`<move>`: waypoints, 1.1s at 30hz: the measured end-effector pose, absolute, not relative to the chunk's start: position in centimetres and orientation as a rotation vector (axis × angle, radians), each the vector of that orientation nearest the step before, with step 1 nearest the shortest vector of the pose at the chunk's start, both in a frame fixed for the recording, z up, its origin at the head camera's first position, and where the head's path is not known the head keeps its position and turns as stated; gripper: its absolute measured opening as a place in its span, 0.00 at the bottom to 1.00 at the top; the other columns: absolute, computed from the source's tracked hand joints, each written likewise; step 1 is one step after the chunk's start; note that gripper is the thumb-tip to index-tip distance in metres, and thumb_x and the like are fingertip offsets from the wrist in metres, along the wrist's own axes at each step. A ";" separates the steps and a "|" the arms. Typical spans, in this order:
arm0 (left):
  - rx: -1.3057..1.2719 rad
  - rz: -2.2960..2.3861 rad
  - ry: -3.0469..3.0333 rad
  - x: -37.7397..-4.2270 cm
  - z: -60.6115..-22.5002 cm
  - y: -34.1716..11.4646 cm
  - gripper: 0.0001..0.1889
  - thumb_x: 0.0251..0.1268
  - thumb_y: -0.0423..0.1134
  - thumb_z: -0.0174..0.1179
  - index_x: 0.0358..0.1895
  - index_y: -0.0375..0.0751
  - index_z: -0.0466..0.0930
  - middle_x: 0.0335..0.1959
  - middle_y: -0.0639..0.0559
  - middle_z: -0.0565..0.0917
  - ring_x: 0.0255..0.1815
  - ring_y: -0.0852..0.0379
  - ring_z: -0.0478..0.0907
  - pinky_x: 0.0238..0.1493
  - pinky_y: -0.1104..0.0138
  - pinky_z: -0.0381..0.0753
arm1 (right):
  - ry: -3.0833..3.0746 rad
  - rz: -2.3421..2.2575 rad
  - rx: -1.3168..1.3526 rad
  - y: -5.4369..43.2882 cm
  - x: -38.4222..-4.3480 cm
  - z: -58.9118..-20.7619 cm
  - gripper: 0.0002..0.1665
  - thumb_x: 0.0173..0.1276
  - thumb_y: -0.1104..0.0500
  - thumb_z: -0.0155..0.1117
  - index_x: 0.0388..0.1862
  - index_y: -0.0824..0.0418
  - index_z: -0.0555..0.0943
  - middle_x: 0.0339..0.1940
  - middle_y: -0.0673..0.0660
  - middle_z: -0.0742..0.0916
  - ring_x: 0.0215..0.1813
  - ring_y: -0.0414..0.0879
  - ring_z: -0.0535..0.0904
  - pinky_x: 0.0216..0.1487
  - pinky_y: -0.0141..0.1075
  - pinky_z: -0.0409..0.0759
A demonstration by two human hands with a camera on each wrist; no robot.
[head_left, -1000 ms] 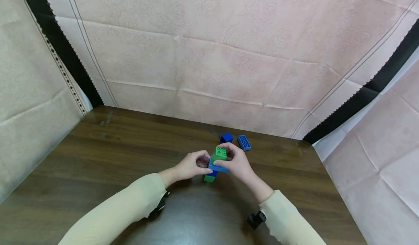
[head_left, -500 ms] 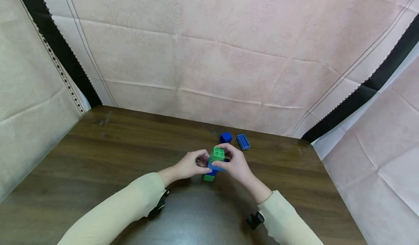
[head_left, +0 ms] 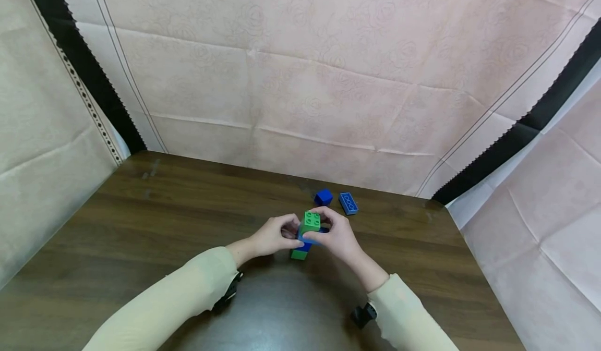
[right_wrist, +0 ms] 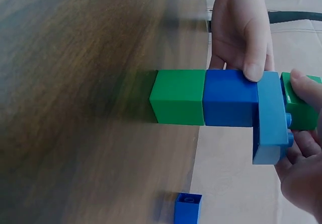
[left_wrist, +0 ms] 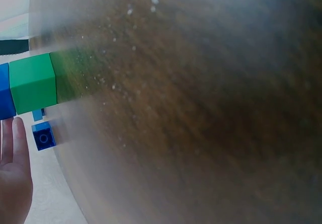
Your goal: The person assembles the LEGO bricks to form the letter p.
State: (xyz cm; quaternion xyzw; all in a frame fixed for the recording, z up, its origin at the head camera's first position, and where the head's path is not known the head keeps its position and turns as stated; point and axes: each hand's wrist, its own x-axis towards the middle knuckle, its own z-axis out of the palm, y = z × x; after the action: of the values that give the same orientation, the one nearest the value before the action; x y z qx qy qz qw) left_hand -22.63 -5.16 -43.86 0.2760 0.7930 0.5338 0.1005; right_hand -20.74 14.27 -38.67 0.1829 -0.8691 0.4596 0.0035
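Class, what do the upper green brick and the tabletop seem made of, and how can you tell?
Upper green brick: probably hard plastic, smooth and glossy, given its crisp edges and round studs.
Tabletop: seemingly wood or wood-look laminate with a sheen, given its grain streaks and pale reflection.

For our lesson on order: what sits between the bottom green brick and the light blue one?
A dark blue brick: the right wrist view shows it between the bottom green brick and the light blue brick.
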 end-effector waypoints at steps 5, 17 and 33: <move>0.807 1.581 2.336 -22.7 -43.9 -5.1 0.12 0.59 0.39 0.64 0.43 0.44 0.73 0.42 0.49 0.80 0.43 0.58 0.79 0.47 0.68 0.81 | -2.739 1.433 0.609 14.6 -20.8 -38.6 0.25 0.55 0.57 0.72 0.52 0.58 0.77 0.42 0.55 0.84 0.46 0.49 0.79 0.50 0.40 0.80; 0.786 1.577 2.339 -22.5 -44.1 -5.2 0.13 0.59 0.39 0.64 0.43 0.42 0.73 0.42 0.49 0.80 0.43 0.57 0.79 0.47 0.66 0.81 | -2.701 1.356 0.772 14.9 -21.1 -38.6 0.23 0.58 0.56 0.69 0.51 0.63 0.79 0.46 0.59 0.86 0.49 0.55 0.81 0.51 0.50 0.79; 0.774 1.585 2.341 -22.5 -43.8 -5.0 0.12 0.58 0.39 0.65 0.43 0.44 0.73 0.42 0.49 0.80 0.42 0.58 0.79 0.46 0.67 0.81 | -2.674 1.198 0.869 15.0 -21.1 -38.1 0.23 0.54 0.58 0.72 0.49 0.63 0.80 0.46 0.59 0.86 0.50 0.51 0.81 0.51 0.50 0.79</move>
State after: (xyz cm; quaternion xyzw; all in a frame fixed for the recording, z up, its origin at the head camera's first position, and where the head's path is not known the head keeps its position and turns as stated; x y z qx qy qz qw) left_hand -22.47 -5.01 -43.75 0.2627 0.7943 0.5376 0.1049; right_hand -21.12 14.96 -38.06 0.2842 -0.8741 0.3917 0.0425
